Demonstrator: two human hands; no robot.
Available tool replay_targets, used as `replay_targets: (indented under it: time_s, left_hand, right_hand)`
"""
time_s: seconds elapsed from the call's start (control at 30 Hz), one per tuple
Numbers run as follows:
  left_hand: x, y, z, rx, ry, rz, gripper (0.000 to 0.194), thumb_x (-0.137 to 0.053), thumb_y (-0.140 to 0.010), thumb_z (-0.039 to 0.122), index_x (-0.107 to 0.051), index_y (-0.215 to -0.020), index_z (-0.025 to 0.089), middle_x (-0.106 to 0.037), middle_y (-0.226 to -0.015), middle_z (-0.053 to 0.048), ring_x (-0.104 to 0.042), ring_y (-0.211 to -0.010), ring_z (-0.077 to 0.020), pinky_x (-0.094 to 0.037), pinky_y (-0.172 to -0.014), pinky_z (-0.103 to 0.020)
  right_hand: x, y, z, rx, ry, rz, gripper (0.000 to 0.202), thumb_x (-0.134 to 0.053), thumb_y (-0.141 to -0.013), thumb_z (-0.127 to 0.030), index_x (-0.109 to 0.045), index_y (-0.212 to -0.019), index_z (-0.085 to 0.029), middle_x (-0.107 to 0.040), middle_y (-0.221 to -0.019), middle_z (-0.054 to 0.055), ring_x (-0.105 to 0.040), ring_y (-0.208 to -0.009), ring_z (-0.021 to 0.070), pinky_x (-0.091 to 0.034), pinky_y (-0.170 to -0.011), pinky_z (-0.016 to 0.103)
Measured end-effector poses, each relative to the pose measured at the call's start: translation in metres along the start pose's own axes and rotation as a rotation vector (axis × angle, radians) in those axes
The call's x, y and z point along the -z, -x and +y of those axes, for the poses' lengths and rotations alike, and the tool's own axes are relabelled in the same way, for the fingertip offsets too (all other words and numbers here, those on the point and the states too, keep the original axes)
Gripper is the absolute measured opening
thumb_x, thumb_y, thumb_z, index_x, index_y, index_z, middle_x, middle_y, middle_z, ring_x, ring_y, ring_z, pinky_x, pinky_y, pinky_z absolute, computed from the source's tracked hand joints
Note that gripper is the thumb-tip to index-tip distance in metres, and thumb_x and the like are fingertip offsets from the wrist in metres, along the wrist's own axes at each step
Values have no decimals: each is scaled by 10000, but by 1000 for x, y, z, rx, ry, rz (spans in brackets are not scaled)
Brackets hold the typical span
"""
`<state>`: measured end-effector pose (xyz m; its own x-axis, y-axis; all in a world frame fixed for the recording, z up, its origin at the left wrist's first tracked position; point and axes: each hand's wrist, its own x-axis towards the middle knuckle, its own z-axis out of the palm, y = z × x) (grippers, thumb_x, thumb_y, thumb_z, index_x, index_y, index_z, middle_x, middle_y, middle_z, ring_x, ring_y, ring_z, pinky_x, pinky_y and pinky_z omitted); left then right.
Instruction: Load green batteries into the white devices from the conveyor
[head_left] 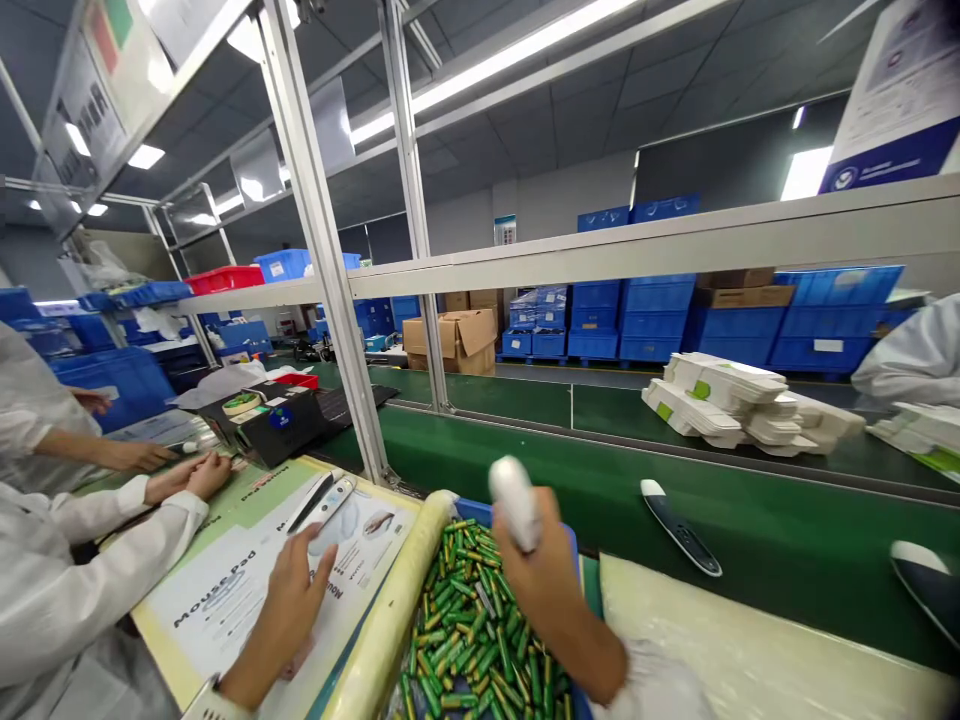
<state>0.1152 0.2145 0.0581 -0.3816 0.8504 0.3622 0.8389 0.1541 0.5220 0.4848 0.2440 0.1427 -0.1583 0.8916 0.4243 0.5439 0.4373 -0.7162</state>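
My right hand (546, 585) is wrapped round a slim white handheld device (514, 502), raised above a blue bin (573, 560); its rounded white end points up and is slightly blurred. Green-and-gold batteries (480, 620) fill the bin. My left hand (289, 600), fingers spread and holding nothing, hovers over a printed mouse pad sheet (225, 590). Just beyond its fingertips lies a white device with buttons (328, 503), beside a dark narrow piece (309, 502). A dark-and-white device (681, 530) rests on the green conveyor belt (510, 460), and a similar device (930, 590) lies at the right edge.
Between sheet and bin runs a yellowish padded roll (390, 610). A metal post (322, 240) rises behind the sheet, under a white shelf beam (600, 256). White boxes (735, 400) are piled across the belt. Co-workers' hands (191, 477) are at left; a sleeve (911, 350) shows far right.
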Motion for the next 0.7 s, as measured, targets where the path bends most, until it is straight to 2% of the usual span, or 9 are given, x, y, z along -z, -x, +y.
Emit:
replay_targets:
  time_s: [0.1,0.13,0.2,0.3,0.4,0.47,0.53,0.6,0.7]
  left_hand:
    - [-11,-38,-19,71,-136,34,913,-307,-940,745,-426,-1597,121,-376,-1643,-312,-306,-1579,-525,-220,-1216,-811]
    - [-14,-50,-23,92,-163,34,938,-322,-924,770,-402,-1626,152,-300,-1686,-323,-229,-1598,-571,-163,-1177,-873]
    - [-17,-68,-32,119,-200,11,965,-369,-888,812,-403,-1643,211,-220,-1730,-323,-143,-1610,-614,-126,-1128,-921]
    - [-21,-83,-47,114,-212,-58,889,-358,-901,772,-457,-1614,250,-369,-1688,-283,-304,-1584,-556,-203,-1174,-855]
    - [-27,-85,-63,92,-213,-109,803,-271,-953,700,-454,-1603,264,-567,-1545,-230,-482,-1504,-458,-253,-1236,-752]
    - [-31,-85,-74,81,-212,-141,779,-267,-959,669,-451,-1590,252,-611,-1500,-213,-521,-1479,-431,-268,-1257,-710]
    - [-35,-86,-85,72,-201,-164,756,-284,-954,641,-467,-1557,223,-621,-1495,-213,-545,-1457,-434,-291,-1253,-707]
    - [-39,-88,-94,41,-187,-145,747,-268,-957,621,-481,-1522,182,-620,-1493,-231,-544,-1448,-458,-313,-1229,-740]
    - [-44,-84,-95,-10,-169,-63,739,-205,-965,590,-529,-1438,124,-543,-1546,-298,-463,-1506,-498,-364,-1172,-786]
  right_hand:
    - [-29,4,13,107,284,-379,393,-659,-829,-109,-549,-1190,-220,-768,-1034,94,-743,-905,284,-474,-748,306]
    - [-29,1,17,96,311,-421,471,-667,-821,-101,-521,-1252,-218,-769,-1039,93,-746,-919,287,-477,-770,314]
    - [-14,-10,26,16,170,-351,515,-687,-868,-172,-433,-1313,-225,-760,-1030,64,-732,-881,247,-485,-780,307]
    - [24,-35,44,-86,-302,-261,467,-762,-895,-438,-414,-1150,-261,-713,-930,-15,-608,-655,142,-462,-633,252]
    - [56,-57,70,-196,-676,-155,592,-822,-793,-673,-466,-1020,-257,-465,-620,-127,-300,-446,68,-262,-440,209]
    - [68,-67,94,-280,-790,14,638,-823,-740,-751,-522,-973,-240,-320,-573,-152,-183,-449,55,-183,-423,214]
    - [74,-73,123,-375,-668,191,639,-739,-757,-824,-551,-886,-228,-314,-576,-133,-202,-461,64,-198,-432,228]
    - [76,-74,153,-452,-389,319,610,-688,-777,-821,-551,-779,-227,-357,-562,-103,-304,-473,92,-258,-462,251]
    - [76,-71,190,-489,-92,394,429,-781,-752,-612,-599,-752,-223,-450,-537,-69,-479,-550,159,-342,-547,281]
